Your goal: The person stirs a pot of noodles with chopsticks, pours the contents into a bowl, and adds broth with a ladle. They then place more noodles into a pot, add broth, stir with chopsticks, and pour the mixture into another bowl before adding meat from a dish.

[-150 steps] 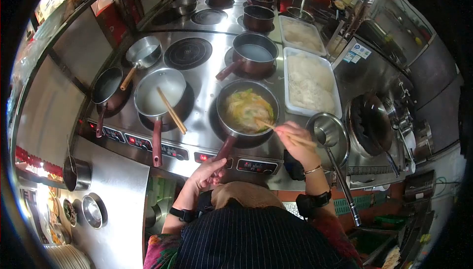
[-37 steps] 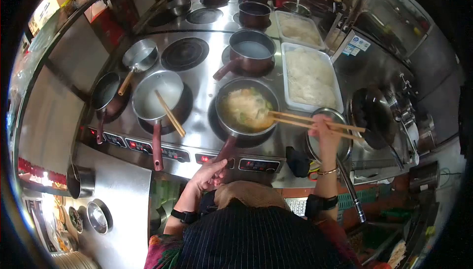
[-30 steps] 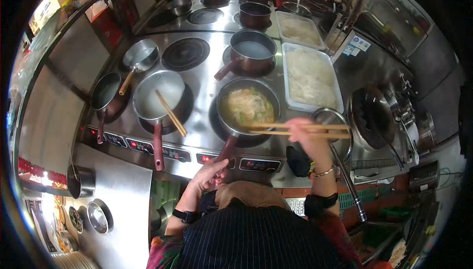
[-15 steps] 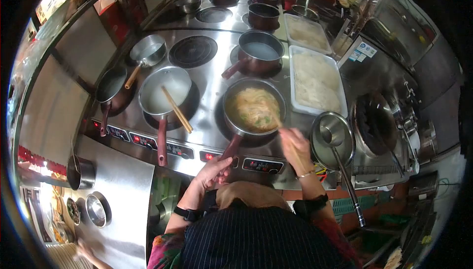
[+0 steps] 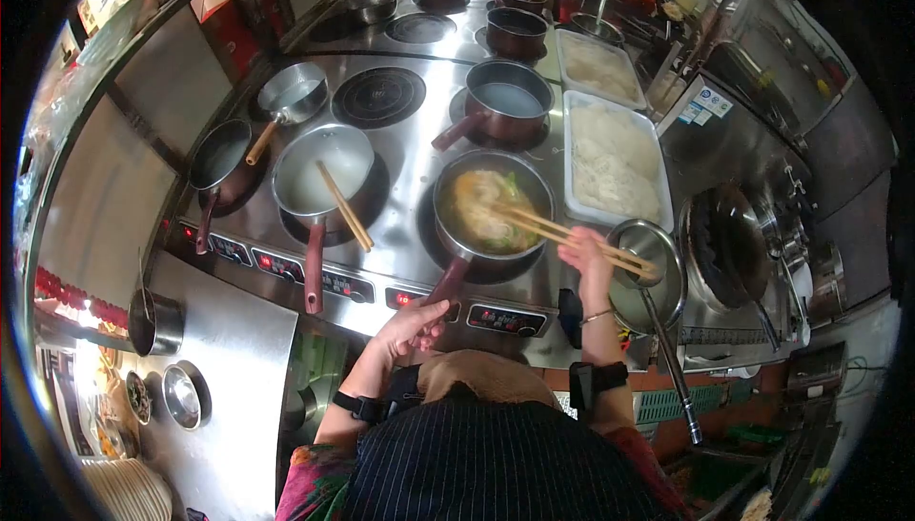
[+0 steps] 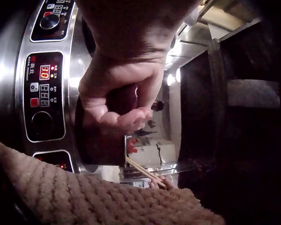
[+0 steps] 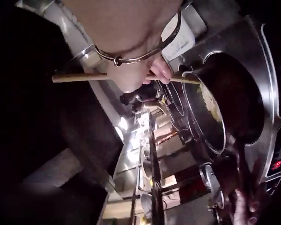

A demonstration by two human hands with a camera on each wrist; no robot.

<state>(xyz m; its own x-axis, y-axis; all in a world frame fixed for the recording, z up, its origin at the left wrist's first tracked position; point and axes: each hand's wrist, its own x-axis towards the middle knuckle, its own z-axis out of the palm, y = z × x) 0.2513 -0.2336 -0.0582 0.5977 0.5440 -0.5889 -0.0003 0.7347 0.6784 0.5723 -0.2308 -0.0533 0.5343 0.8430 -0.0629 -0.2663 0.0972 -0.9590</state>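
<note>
Filling the middle of the head view, a stainless-steel induction cooktop [image 5: 405, 161] carries several long-handled saucepans [image 5: 520, 127]. Along its right side sits a white plastic tray [image 5: 570, 178] heaped with pale, noodle-like food, and nearer the front edge, a steel basin [image 5: 681, 281] with a ladle [image 5: 671, 364] lying across it. On the front right burner stands the front saucepan [image 5: 444, 214]; to its left is a pale-lined pan [image 5: 359, 151] of cloudy liquid, a second pair of chopsticks [image 5: 345, 208] leaning over its rim. Noodles with green vegetables [image 5: 474, 199] lie inside the front saucepan (blurred, so finer bits are hard to name). The hands are apart: the left hand [image 5: 412, 328] is wrapped round that pan's dark red handle [image 5: 450, 281], while the right hand [image 5: 589, 259] pinches long wooden chopsticks [image 5: 553, 228], tips among the noodles. Smallest, a thin bangle [image 5: 599, 315] circles the right wrist.
</note>
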